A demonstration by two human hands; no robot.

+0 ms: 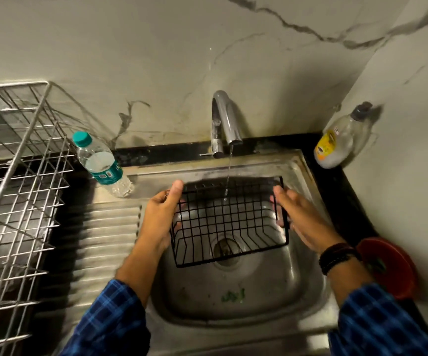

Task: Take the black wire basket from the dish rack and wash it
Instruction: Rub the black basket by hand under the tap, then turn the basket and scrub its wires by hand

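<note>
I hold the black wire basket over the steel sink, its open side facing me. My left hand grips its left end with the thumb up along the rim. My right hand grips the right end. A thin stream of water falls from the chrome tap onto the basket's far side. The steel wire dish rack stands at the left on the counter.
A clear water bottle with a teal cap leans between rack and sink. A plastic bottle with a yellow label stands in the back right corner. A red bowl sits at the sink's right edge. Green scraps lie in the sink.
</note>
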